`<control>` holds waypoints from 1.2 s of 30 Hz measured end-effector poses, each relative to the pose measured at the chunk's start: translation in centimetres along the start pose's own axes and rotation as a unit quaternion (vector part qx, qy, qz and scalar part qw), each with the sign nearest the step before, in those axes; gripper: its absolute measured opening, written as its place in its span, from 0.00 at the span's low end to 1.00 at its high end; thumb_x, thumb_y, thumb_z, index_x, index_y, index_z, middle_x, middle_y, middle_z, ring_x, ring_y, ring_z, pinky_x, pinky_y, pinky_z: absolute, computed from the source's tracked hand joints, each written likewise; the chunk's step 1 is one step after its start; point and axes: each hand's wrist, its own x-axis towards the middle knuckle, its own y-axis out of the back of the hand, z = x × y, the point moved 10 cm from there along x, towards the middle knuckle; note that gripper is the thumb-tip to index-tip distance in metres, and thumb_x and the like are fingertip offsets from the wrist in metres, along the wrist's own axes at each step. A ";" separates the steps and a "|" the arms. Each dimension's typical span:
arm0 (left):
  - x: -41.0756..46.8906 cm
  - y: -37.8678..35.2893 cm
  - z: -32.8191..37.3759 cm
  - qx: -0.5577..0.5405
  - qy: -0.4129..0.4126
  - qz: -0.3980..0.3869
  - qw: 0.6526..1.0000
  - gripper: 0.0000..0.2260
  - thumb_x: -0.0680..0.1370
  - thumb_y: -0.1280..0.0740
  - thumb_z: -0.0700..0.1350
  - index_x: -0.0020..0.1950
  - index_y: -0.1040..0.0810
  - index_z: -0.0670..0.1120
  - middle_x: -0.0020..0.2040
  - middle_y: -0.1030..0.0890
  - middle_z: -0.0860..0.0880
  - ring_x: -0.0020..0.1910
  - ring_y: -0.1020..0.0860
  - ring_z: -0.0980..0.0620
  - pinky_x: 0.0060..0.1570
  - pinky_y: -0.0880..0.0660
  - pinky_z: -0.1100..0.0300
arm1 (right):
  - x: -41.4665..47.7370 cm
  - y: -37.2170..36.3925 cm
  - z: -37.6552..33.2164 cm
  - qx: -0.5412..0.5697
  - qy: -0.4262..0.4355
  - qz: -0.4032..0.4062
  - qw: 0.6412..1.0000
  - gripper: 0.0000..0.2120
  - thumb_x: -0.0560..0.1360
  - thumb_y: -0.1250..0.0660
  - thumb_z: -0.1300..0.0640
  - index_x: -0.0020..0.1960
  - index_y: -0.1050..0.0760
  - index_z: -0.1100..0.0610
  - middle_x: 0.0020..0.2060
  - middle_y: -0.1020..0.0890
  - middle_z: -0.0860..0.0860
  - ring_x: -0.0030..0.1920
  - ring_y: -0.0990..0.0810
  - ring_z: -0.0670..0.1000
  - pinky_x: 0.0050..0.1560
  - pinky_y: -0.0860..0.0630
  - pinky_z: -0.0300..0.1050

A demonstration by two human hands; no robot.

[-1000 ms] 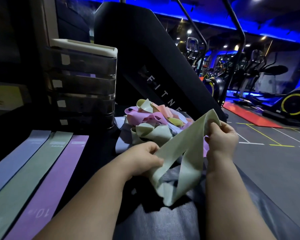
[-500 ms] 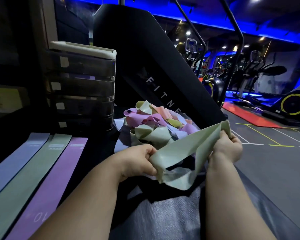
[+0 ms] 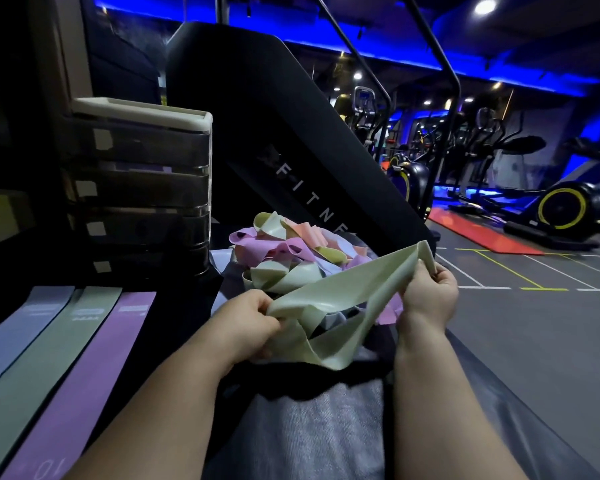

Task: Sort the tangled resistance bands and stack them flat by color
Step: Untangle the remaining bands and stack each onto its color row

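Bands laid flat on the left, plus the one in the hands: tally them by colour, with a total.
Blue: 1, the flat blue band
Green: 2, the flat green band and the held green band
Purple: 1, the flat purple band
Total: 4

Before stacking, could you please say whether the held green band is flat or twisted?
Twisted: the green band sags folded between left hand and right hand.

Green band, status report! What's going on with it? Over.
Left hand and right hand each grip an end of the green band. Band twisted, not yet flat. Tangled pile right behind it.
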 end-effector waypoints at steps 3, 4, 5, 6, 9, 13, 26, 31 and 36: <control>0.0 0.4 0.1 0.012 -0.001 0.017 1.000 0.08 0.74 0.39 0.34 0.44 0.25 0.46 0.36 0.19 0.45 0.29 0.21 0.49 0.26 0.28 0.62 | 0.0 0.2 -0.7 -0.026 0.024 0.013 0.999 0.07 0.74 0.32 0.57 0.39 0.27 0.51 0.39 0.21 0.50 0.41 0.23 0.51 0.47 0.25 0.47; 0.0 0.5 0.1 0.016 0.003 0.022 1.000 0.08 0.74 0.40 0.33 0.45 0.26 0.46 0.36 0.19 0.46 0.27 0.21 0.51 0.23 0.31 0.65 | 0.0 0.4 -0.8 -0.025 0.029 0.020 0.999 0.08 0.75 0.32 0.58 0.39 0.27 0.50 0.38 0.21 0.49 0.41 0.23 0.51 0.47 0.25 0.47; 0.0 0.6 0.0 0.019 0.007 0.025 0.999 0.08 0.74 0.40 0.33 0.44 0.26 0.45 0.36 0.19 0.47 0.27 0.21 0.52 0.22 0.33 0.67 | 0.0 0.5 -0.8 -0.022 0.032 0.025 0.999 0.08 0.74 0.32 0.58 0.39 0.27 0.50 0.38 0.21 0.49 0.41 0.23 0.51 0.47 0.25 0.47; -0.1 0.8 -0.1 0.023 0.012 0.026 0.999 0.07 0.74 0.38 0.34 0.44 0.26 0.45 0.35 0.20 0.48 0.26 0.21 0.53 0.21 0.33 0.67 | 0.0 0.6 -0.9 -0.019 0.034 0.031 0.999 0.07 0.74 0.31 0.57 0.38 0.27 0.50 0.37 0.22 0.48 0.40 0.23 0.50 0.47 0.24 0.48; -0.2 1.2 -0.4 0.036 0.031 0.023 0.999 0.08 0.72 0.38 0.33 0.42 0.26 0.46 0.31 0.21 0.49 0.27 0.21 0.54 0.25 0.33 0.65 | 0.1 1.3 -1.1 -0.029 0.037 0.050 0.998 0.06 0.71 0.32 0.55 0.38 0.27 0.49 0.36 0.21 0.45 0.40 0.22 0.50 0.51 0.21 0.52; -1.0 0.5 -0.4 0.028 0.054 -0.029 0.998 0.09 0.72 0.38 0.32 0.44 0.25 0.45 0.31 0.20 0.46 0.29 0.23 0.51 0.23 0.35 0.66 | 0.4 2.3 -1.3 -0.039 0.039 0.084 0.995 0.04 0.75 0.33 0.58 0.43 0.26 0.51 0.39 0.21 0.47 0.42 0.23 0.50 0.53 0.23 0.47; -2.5 -2.1 -0.5 0.030 0.058 -0.191 0.979 0.17 0.68 0.22 0.46 0.52 0.23 0.44 0.39 0.19 0.50 0.32 0.23 0.55 0.31 0.27 0.64 | 0.1 2.7 -1.3 -0.051 0.012 0.097 0.994 0.02 0.76 0.34 0.58 0.48 0.25 0.53 0.43 0.21 0.50 0.43 0.23 0.50 0.47 0.26 0.41; -1.7 0.2 0.2 0.154 0.023 -0.070 0.985 0.13 0.71 0.25 0.46 0.52 0.25 0.51 0.43 0.15 0.50 0.39 0.19 0.55 0.41 0.24 0.63 | 0.3 2.3 -1.0 -0.041 0.010 0.081 0.996 0.02 0.76 0.33 0.57 0.48 0.25 0.53 0.38 0.22 0.46 0.43 0.23 0.49 0.48 0.26 0.42; -1.9 0.6 1.2 0.147 0.008 -0.047 0.988 0.05 0.78 0.34 0.48 0.52 0.24 0.49 0.44 0.15 0.47 0.35 0.23 0.54 0.34 0.30 0.63 | 0.3 2.0 -0.8 -0.013 0.000 0.069 0.998 0.06 0.76 0.33 0.57 0.41 0.27 0.49 0.37 0.23 0.43 0.41 0.24 0.47 0.47 0.26 0.41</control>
